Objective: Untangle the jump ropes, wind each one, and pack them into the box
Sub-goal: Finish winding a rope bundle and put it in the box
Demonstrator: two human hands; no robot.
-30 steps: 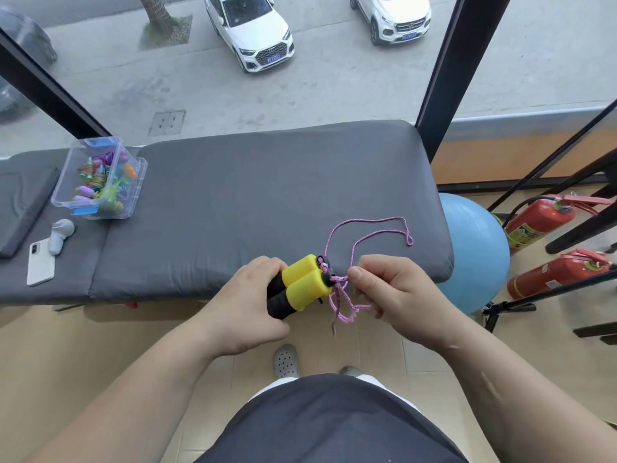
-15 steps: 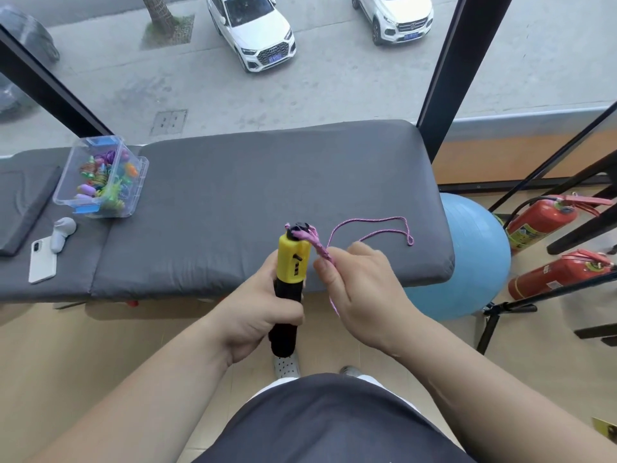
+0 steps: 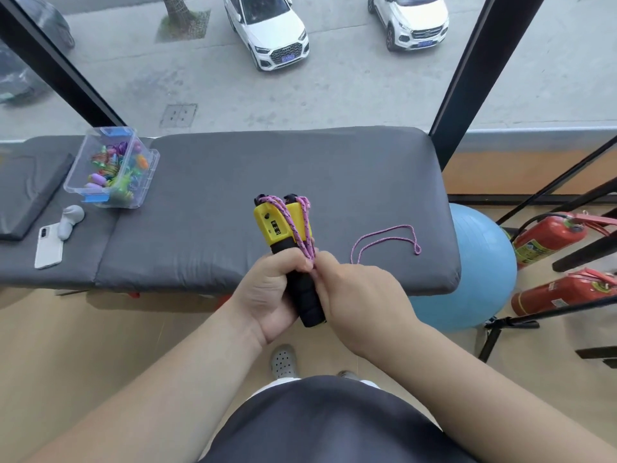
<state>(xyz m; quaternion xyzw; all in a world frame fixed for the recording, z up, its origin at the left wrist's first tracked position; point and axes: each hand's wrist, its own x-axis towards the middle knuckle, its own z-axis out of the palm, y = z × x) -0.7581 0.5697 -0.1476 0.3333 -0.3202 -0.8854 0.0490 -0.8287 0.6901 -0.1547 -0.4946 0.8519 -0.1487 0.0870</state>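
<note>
Over the near edge of the grey padded table (image 3: 233, 168), the person holds the two yellow-and-black jump rope handles (image 3: 283, 225) side by side and upright, yellow heads uppermost. The left hand (image 3: 267, 295) is wrapped round their black foam grips, thumb across the front. The right hand (image 3: 360, 295) sits just beside it, fingertips pinching strands of the pink cord (image 3: 384, 242) against the grips where yellow meets black. From that pinch the cord runs up over both yellow heads and back down in several strands, and a loose loop of it trails out to the right and lies flat on the table. Well apart, at the far left of the table, stands a clear plastic box (image 3: 151, 161) with a heap of coloured ropes and handles inside. Just in front of the box lie a small white gadget (image 3: 70, 220) and a white phone (image 3: 49, 247). A blue exercise ball (image 3: 474, 269) rests on the floor by the table's right end, with two red fire extinguishers (image 3: 547, 237) beyond it.
</note>
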